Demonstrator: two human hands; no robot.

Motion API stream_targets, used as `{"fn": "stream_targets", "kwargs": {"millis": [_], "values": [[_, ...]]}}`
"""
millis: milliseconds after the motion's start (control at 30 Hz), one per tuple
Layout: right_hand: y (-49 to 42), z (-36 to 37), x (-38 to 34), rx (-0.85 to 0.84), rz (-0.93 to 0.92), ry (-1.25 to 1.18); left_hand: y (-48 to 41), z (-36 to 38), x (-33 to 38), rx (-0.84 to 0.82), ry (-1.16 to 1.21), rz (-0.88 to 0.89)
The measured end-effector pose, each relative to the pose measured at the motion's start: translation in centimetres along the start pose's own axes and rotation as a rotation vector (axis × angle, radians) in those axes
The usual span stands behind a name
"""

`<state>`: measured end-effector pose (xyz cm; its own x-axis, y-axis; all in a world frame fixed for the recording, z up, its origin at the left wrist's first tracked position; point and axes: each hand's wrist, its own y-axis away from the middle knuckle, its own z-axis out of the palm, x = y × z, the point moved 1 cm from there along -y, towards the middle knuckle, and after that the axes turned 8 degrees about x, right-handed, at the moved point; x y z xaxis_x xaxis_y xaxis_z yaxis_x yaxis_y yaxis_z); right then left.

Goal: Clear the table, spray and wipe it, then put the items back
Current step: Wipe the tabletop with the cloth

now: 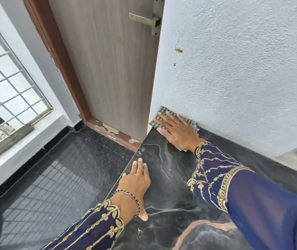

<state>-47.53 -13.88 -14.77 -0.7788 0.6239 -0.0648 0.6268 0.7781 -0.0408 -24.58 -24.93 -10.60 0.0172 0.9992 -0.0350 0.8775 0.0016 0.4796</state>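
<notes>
The table point(169, 188) is a glossy black slab with pale veins, set against a textured white wall. My right hand point(175, 131) lies flat, fingers spread, pressing a grey checked cloth point(164, 112) onto the slab's far corner where it meets the wall. My left hand point(137, 179) rests flat on the slab's left edge, fingers together and pointing away, holding nothing. Both sleeves are dark blue with gold embroidery. No other items are on the visible part of the slab.
A grey wooden door point(108, 69) with a metal handle point(147, 19) stands just left of the wall's corner. Dark granite floor point(63, 168) lies below the slab's left edge. A barred window point(5, 83) is at the far left.
</notes>
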Motion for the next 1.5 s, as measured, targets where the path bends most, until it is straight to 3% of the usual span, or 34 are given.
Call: {"fn": "stream_targets", "kwargs": {"millis": [167, 400, 633, 767, 867, 1000, 1167, 1333, 1500], "values": [[1.9, -0.5, 0.2, -0.007, 0.031, -0.025, -0.1, -0.5, 0.7, -0.022, -0.063, -0.006], [11.2, -1.2, 6.9, -0.042, 0.077, -0.003, -0.1, -0.9, 0.7, -0.034, -0.064, -0.017], [12.0, -0.1, 3.4, -0.005, 0.187, -0.015, 0.4, -1.1, 0.8, -0.029, -0.063, -0.038], [13.9, 0.4, -0.4, 0.034, 0.118, -0.006, 1.3, -1.7, 0.4, 0.029, -0.028, -0.015], [16.0, 0.5, -4.6, 0.066, 0.089, 0.001, 3.2, -0.8, 0.1, 0.106, 0.134, -0.014], [19.6, 0.3, -10.3, 0.070, 0.039, -0.039, 7.8, 2.0, 1.3, 0.310, 0.377, -0.036], [25.4, 0.3, -17.9, 0.050, -0.031, -0.065, 15.3, 4.8, 2.6, 0.492, 0.456, -0.028], [31.7, 0.6, -25.1, 0.030, -0.101, -0.048, 20.8, 6.6, 2.7, 0.368, 0.568, -0.029], [37.8, 0.6, -29.2, 0.043, -0.209, -0.032, 23.9, 7.4, 3.2, 0.272, 0.504, -0.010]]}}
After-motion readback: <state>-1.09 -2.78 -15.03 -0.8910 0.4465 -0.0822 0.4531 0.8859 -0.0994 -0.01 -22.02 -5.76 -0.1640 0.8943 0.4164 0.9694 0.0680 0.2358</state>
